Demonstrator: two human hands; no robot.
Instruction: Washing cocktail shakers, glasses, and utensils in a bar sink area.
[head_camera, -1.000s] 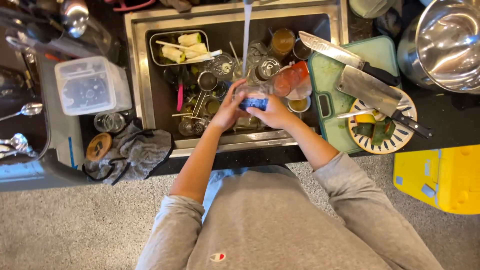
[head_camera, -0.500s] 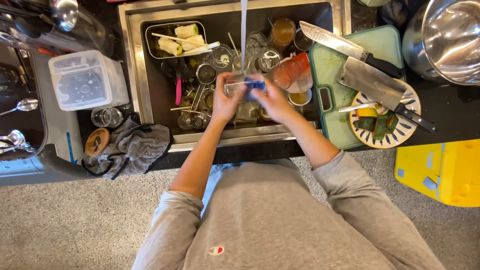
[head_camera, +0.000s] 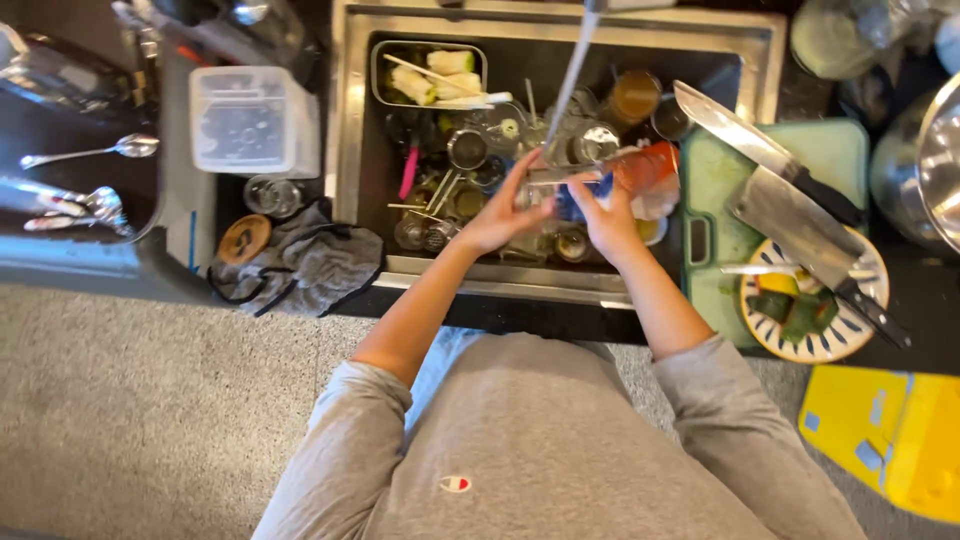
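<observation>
A person in a grey sweatshirt stands at a crowded kitchen sink (head_camera: 350, 150), both hands raised over the basin under a thin stream of water (head_camera: 572, 75) falling from above. The left hand (head_camera: 505, 210) is closed around the near end of a narrow metal utensil (head_camera: 570, 172), which lies roughly level across the sink and runs rightward from that grasp toward the other hand. The right hand (head_camera: 605, 215) clasps a blue sponge (head_camera: 575, 200), pressed against the utensil just beside the left hand's fingers; the utensil sits between the two hands, directly below the water. Its exact kind cannot be told from here.

Beneath the hands the basin is packed with glass jars, small metal cups and cutlery, with a pink-handled utensil (head_camera: 408, 172) standing among them. At the back left of the sink rests a rectangular tray (head_camera: 382, 75) holding pale food scraps. An orange-red plastic piece (head_camera: 650, 170) lies just right of the hands.

On the counter to the right, two large cleavers (head_camera: 790, 215) lie across a green cutting board (head_camera: 715, 170) and a patterned plate (head_camera: 850, 335) bearing green leftovers. To the left of the sink sit a clear plastic container (head_camera: 250, 120), a crumpled grey cloth (head_camera: 310, 262) and a round wooden lid (head_camera: 244, 238). A spoon (head_camera: 95, 152) lies farther left. A yellow object (head_camera: 890, 440) stands on the floor at right.
</observation>
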